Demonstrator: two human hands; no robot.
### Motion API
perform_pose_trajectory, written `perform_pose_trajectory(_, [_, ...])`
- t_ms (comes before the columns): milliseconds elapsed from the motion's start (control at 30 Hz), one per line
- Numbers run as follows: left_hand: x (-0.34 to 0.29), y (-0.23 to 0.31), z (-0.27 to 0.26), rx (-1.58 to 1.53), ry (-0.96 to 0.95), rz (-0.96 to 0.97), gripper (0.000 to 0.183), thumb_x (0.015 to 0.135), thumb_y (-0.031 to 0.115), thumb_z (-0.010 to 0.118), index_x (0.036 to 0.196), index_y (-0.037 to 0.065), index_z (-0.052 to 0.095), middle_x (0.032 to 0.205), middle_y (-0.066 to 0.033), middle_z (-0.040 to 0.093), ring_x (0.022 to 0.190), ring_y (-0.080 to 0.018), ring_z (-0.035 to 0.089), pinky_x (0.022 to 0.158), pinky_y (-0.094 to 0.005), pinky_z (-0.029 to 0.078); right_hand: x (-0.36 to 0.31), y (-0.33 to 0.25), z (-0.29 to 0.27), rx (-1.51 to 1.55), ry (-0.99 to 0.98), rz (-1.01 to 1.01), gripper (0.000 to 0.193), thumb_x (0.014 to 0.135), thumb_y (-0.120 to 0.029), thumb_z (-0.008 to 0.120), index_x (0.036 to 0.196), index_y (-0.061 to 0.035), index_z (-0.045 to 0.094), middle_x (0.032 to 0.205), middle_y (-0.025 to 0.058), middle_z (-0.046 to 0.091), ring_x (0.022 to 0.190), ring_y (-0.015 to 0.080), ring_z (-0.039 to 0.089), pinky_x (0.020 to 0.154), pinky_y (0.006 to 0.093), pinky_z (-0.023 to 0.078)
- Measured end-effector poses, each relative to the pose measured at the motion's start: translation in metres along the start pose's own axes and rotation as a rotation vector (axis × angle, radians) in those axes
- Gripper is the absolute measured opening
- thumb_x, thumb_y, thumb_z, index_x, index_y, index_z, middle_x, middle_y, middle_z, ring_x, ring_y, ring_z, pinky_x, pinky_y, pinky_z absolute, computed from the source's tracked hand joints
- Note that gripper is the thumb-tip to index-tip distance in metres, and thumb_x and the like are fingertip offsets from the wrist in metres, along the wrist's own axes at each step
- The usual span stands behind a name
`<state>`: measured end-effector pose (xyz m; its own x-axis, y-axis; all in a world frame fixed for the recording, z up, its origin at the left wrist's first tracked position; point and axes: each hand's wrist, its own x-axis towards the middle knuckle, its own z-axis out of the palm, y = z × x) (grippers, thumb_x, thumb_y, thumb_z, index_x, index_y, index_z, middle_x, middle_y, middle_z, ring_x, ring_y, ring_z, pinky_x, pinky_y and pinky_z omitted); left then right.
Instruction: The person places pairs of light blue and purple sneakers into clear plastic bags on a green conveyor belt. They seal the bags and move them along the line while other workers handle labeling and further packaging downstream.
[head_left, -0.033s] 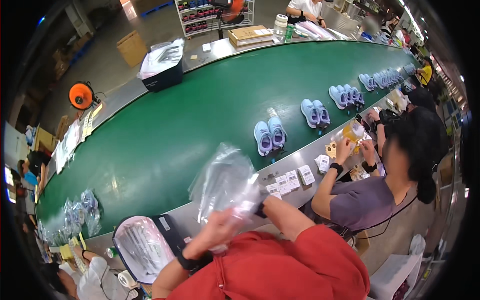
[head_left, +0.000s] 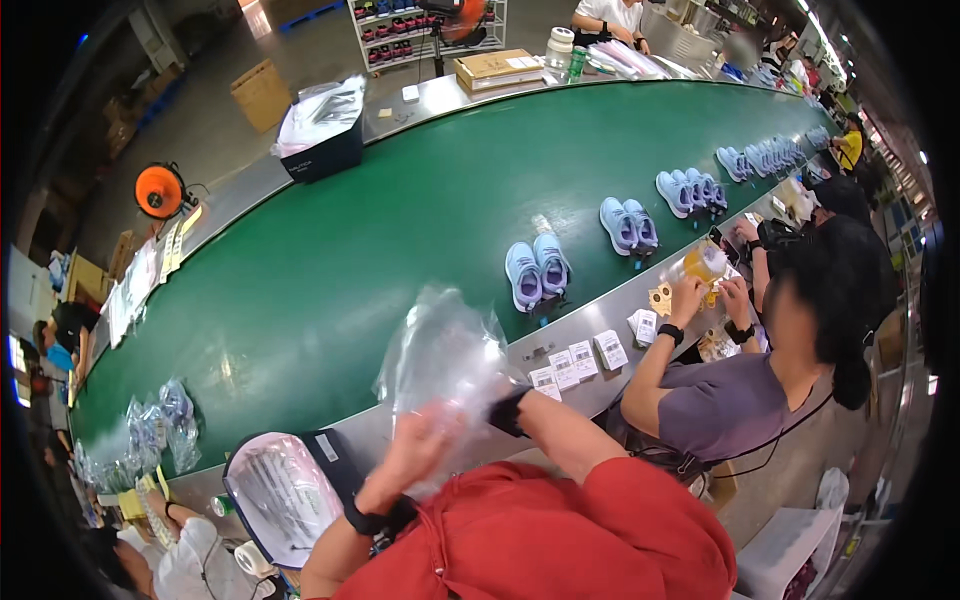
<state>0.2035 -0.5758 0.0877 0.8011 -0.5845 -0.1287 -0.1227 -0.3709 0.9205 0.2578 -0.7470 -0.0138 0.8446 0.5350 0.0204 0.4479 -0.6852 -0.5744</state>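
A clear plastic bag (head_left: pixel 440 345) hangs between my hands over the near edge of the belt. My left hand (head_left: pixel 425 435) is closed on its lower part, the fingers slightly blurred. On the bag's right side, my right hand (head_left: pixel 487 388) also grips the film, seen partly through the plastic. Just beyond, on the green belt, stands a pair of light blue shoes (head_left: pixel 538 272), apart from the bag. To the left of my left forearm, an open dark box (head_left: pixel 345 462) holds a stack of clear plastic bags (head_left: pixel 285 500).
More shoe pairs (head_left: pixel 630 226) line the green belt (head_left: pixel 300 270) toward the far right. Bagged shoes (head_left: pixel 165 420) lie at the left. White tags (head_left: pixel 575 362) rest on the metal ledge, beside a co-worker (head_left: pixel 710 400) in purple. A dark bin (head_left: pixel 325 150) of bags stands across the belt.
My left hand has risen slightly and shifted left, holding the bag. The bag's film has spread a little, and my right hand has moved slightly left. The shoes look nearly unchanged.
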Motion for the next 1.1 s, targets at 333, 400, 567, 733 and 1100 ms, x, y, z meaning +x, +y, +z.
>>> perform_pose_trajectory(333, [0.085,-0.048,-0.085,0.032,0.681,-0.122,0.02,0.086,0.01,0.061,0.101,-0.003,0.062,0.079,-0.0006,0.061,0.073,-0.0082,0.05,0.067,-0.0244,0.044,0.005,-0.038,-0.081,0.825,0.288,0.057,0.028,0.084,-0.025,0.054,0.101,-0.0048,0.063,0.083,0.0114,0.066,0.073,0.0275,0.064,0.068,0.0374,0.051])
perform_pose_trajectory(400, [0.097,-0.038,-0.085,0.08,0.643,-0.13,0.022,0.086,0.01,0.061,0.103,-0.004,0.062,0.08,-0.0015,0.062,0.073,-0.0087,0.05,0.067,-0.0253,0.044,-0.006,0.003,-0.098,0.617,0.528,0.322,0.033,0.084,-0.035,0.056,0.101,-0.0077,0.064,0.091,0.0108,0.066,0.083,0.0258,0.063,0.073,0.0377,0.05])
perform_pose_trajectory(567, [0.12,-0.025,-0.056,0.135,0.612,-0.056,0.025,0.086,0.01,0.06,0.105,-0.006,0.06,0.084,-0.0041,0.063,0.073,-0.0102,0.051,0.067,-0.0271,0.045,-0.028,0.131,-0.075,-0.25,0.172,0.771,0.054,0.07,-0.055,0.065,0.105,-0.0142,0.064,0.116,0.017,0.056,0.114,0.0351,0.047,0.095,0.0482,0.034])
perform_pose_trajectory(733, [0.124,-0.053,-0.051,0.039,0.627,-0.086,0.023,0.086,0.008,0.059,0.104,-0.006,0.06,0.083,-0.0042,0.063,0.073,-0.01,0.051,0.066,-0.0267,0.044,-0.011,0.166,-0.02,-0.506,0.135,0.784,0.044,0.066,-0.048,0.07,0.095,-0.0145,0.066,0.095,0.0165,0.056,0.098,0.0322,0.051,0.093,0.0441,0.031])
perform_pose_trajectory(1100, [0.109,-0.082,-0.072,-0.227,0.642,-0.102,0.011,0.086,0.006,0.054,0.091,-0.004,0.058,0.08,-0.001,0.055,0.073,-0.0098,0.048,0.064,-0.0256,0.04,-0.036,0.114,-0.084,1.408,0.516,0.24,0.055,0.08,-0.055,0.063,0.093,-0.0011,0.063,0.088,-0.0014,0.061,0.082,0.0072,0.053,0.072,0.0263,0.045])
